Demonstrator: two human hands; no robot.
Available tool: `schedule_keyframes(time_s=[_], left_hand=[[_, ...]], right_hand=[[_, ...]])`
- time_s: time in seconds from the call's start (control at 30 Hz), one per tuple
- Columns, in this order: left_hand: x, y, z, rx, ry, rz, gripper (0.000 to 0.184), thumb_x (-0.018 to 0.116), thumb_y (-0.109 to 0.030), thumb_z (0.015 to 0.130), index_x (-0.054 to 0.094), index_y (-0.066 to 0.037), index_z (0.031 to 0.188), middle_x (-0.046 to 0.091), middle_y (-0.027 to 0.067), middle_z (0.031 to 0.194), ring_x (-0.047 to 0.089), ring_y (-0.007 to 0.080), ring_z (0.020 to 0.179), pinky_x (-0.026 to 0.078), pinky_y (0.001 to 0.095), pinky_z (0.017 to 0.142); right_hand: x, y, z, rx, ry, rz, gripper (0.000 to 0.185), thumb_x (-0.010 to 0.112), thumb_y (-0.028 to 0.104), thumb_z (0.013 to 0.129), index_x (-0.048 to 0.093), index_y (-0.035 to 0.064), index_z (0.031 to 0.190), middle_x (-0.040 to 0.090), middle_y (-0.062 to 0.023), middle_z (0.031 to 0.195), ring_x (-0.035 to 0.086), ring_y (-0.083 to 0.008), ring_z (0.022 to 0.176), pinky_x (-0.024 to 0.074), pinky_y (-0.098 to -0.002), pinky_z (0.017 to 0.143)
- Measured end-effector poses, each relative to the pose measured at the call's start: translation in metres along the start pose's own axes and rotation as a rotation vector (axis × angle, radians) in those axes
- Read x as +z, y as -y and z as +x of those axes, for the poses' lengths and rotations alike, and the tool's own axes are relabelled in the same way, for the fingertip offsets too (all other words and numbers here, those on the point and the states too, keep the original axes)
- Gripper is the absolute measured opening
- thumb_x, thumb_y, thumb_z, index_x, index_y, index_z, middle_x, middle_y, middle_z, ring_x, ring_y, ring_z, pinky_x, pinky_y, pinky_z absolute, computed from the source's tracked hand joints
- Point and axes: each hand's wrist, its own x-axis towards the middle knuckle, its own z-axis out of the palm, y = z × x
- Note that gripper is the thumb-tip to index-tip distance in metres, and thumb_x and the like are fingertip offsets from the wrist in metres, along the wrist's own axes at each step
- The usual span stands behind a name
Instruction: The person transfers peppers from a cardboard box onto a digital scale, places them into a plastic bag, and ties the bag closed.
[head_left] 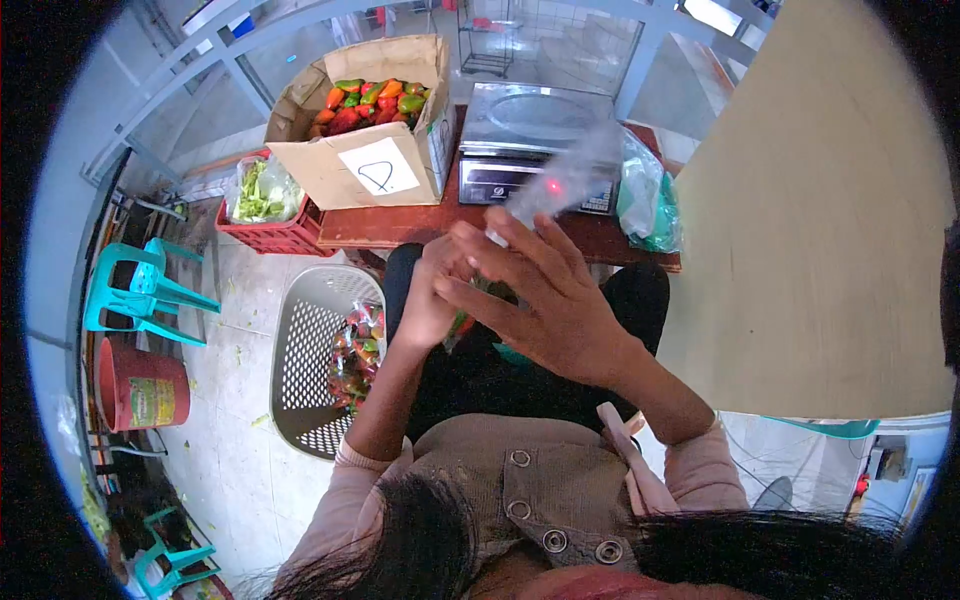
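Observation:
A clear plastic bag point(575, 165), blurred, rises from between my two hands in front of the scale point(535, 120). My right hand point(545, 300) has its fingers spread, close to the bag's lower end. Beside it, my left hand point(440, 285) is closed with the fingers curled, partly behind the right one; what it grips is mostly hidden. Some red and green produce point(462, 325) shows just under my hands, above my lap. An open cardboard box point(300, 170) of red, orange and green peppers point(375, 103) stands on the red-brown table point(400, 225).
A grey basket point(300, 400) with bagged peppers point(355, 360) is left of my legs. Beyond it are a red crate point(265, 235) with greens, teal chairs point(150, 290) and a red bucket point(118, 385). Plastic bags point(645, 195) lie right of the scale, beside a wooden board point(820, 260).

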Motion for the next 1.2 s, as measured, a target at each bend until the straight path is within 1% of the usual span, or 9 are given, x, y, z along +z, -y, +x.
schedule_keyframes(time_s=[0.1,0.2,0.23,0.33,0.53,0.73,0.93,1.03,1.2], left_hand=[[-0.008,0.002,-0.008,0.011,0.156,0.309,0.018,0.045,-0.004,0.088,0.060,0.000,0.097,0.061,0.0137,0.090,0.057,0.0272,0.099,0.041,0.0363,0.086],[-0.007,-0.007,-0.005,0.114,0.147,0.472,0.015,0.047,-0.008,0.088,0.061,-0.001,0.090,0.061,0.0140,0.089,0.056,0.0312,0.096,0.040,0.0387,0.086],[-0.010,0.000,-0.008,0.047,0.169,0.405,0.013,0.051,-0.012,0.086,0.061,-0.003,0.088,0.061,0.0123,0.088,0.055,0.0324,0.094,0.038,0.0388,0.087],[-0.012,-0.007,-0.009,0.138,0.274,0.527,0.012,0.054,-0.013,0.082,0.062,-0.005,0.087,0.062,0.0102,0.089,0.055,0.0298,0.092,0.039,0.0391,0.084],[-0.012,-0.013,-0.013,0.538,0.320,0.926,0.015,0.061,-0.017,0.077,0.064,-0.007,0.088,0.063,0.0057,0.089,0.055,0.0255,0.088,0.042,0.0366,0.075],[-0.010,-0.030,-0.009,0.452,0.425,0.919,0.017,0.063,-0.016,0.075,0.064,-0.006,0.089,0.065,0.0070,0.092,0.056,0.0265,0.084,0.043,0.0393,0.075],[-0.016,-0.050,0.005,0.610,0.309,0.946,0.019,0.063,-0.014,0.072,0.065,-0.004,0.089,0.063,0.0057,0.091,0.055,0.0240,0.080,0.043,0.0352,0.068],[-0.018,-0.034,0.008,0.618,0.329,0.919,0.020,0.063,-0.014,0.073,0.064,-0.002,0.089,0.062,0.0087,0.090,0.054,0.0262,0.079,0.044,0.0368,0.069],[-0.011,-0.038,0.005,0.479,0.372,0.767,0.016,0.063,-0.011,0.077,0.063,0.000,0.088,0.061,0.0102,0.088,0.055,0.0273,0.079,0.044,0.0374,0.072]], right_hand=[[0.017,-0.017,0.010,0.039,0.127,-0.053,0.062,0.062,0.026,0.078,0.039,0.0119,0.134,0.044,-0.0114,0.134,0.037,-0.0325,0.127,0.0261,-0.0443,0.106],[0.040,-0.027,-0.003,0.226,0.368,0.340,0.057,0.058,0.030,0.082,0.039,0.0078,0.132,0.055,-0.0155,0.117,0.049,-0.0333,0.112,0.0350,-0.0447,0.097],[0.048,-0.022,-0.010,0.276,0.281,0.409,0.050,0.054,0.033,0.086,0.041,0.0073,0.127,0.061,-0.0158,0.100,0.059,-0.0332,0.093,0.0442,-0.0450,0.080],[0.043,-0.022,-0.015,0.384,0.421,0.416,0.041,0.050,0.036,0.089,0.045,0.0085,0.118,0.063,-0.0138,0.089,0.062,-0.0331,0.079,0.0478,-0.0441,0.066],[0.036,-0.030,-0.035,0.215,0.431,0.532,0.029,0.050,0.035,0.090,0.051,0.0096,0.103,0.061,-0.0149,0.076,0.061,-0.0367,0.072,0.0458,-0.0447,0.062],[0.034,-0.027,-0.047,0.241,0.394,0.572,0.025,0.049,0.032,0.092,0.054,0.0075,0.094,0.060,-0.0122,0.071,0.060,-0.0307,0.066,0.0438,-0.0408,0.058],[-0.001,-0.025,-0.049,0.727,0.553,1.566,0.036,0.046,0.033,0.096,0.054,0.0047,0.074,0.051,0.0025,0.066,0.047,-0.0087,0.062,0.0392,-0.0244,0.059],[-0.001,-0.018,-0.056,0.733,0.202,1.629,0.033,0.046,0.032,0.096,0.053,0.0054,0.078,0.046,0.0031,0.066,0.042,-0.0073,0.056,0.0364,-0.0235,0.052],[-0.015,-0.019,-0.056,0.755,0.028,1.844,0.029,0.046,0.031,0.096,0.051,0.0037,0.089,0.038,0.0032,0.062,0.033,-0.0040,0.050,0.0293,-0.0197,0.043]])
